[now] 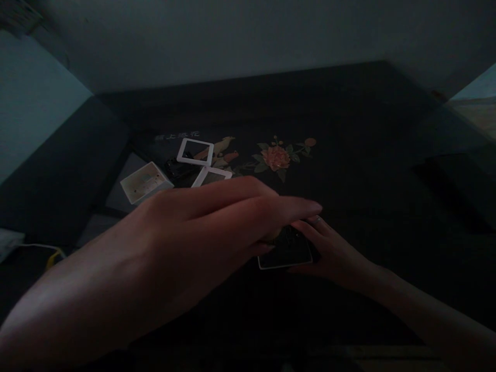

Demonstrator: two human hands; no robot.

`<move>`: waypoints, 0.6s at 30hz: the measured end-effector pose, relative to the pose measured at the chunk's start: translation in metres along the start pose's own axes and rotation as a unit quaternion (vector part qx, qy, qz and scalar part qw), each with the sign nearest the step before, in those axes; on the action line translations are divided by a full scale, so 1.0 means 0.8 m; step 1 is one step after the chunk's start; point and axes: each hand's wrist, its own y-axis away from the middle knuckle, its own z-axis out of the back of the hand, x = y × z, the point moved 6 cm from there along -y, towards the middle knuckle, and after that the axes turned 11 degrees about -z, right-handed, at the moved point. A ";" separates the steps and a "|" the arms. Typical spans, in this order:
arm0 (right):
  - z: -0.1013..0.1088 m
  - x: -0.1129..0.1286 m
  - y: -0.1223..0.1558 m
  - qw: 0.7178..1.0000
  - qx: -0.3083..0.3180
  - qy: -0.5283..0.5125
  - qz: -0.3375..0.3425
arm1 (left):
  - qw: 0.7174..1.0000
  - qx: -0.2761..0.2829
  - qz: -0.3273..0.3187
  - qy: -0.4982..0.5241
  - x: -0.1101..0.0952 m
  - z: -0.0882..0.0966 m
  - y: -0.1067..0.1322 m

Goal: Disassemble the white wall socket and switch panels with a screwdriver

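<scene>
My left hand [217, 227] is in front, its fingers closed in a pinch above a small white-edged box with a dark insert [289, 250]. A sliver of something yellowish [272, 236] shows beneath those fingers; what it belongs to is hidden. Around the right side of that box curls my right hand [331, 248], thumb and fingers gripping its edges. Beyond the left hand lie a white square frame [212, 154], a second white frame [228, 173] partly covered by the hand, a black plastic part [178, 169] and an open white box [155, 192].
The dark table [368, 196] bears a painted peony [276, 157] and birds. A dark flat object [461, 188] lies at the right. At the left edge are a white item [10, 242] with a cable and something yellow [53, 259]. A wall [232, 41] stands behind; the light is dim.
</scene>
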 end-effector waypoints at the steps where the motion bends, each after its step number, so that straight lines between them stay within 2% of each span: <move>1: 0.000 0.000 0.000 1.000 0.000 -0.001 0.000 | 1.000 0.000 -0.007 -0.011 0.001 0.000 -0.002; 6: 0.000 0.000 -0.002 1.000 0.015 -0.001 -0.006 | 0.997 -0.027 -0.024 -0.062 0.010 -0.002 -0.007; 11: -0.002 -0.001 -0.003 0.999 0.032 -0.007 -0.017 | 0.998 0.009 -0.018 -0.060 0.014 -0.003 -0.001; 18: 0.002 0.001 0.000 1.000 0.018 -0.002 -0.010 | 0.997 -0.007 -0.010 -0.079 0.014 -0.005 -0.007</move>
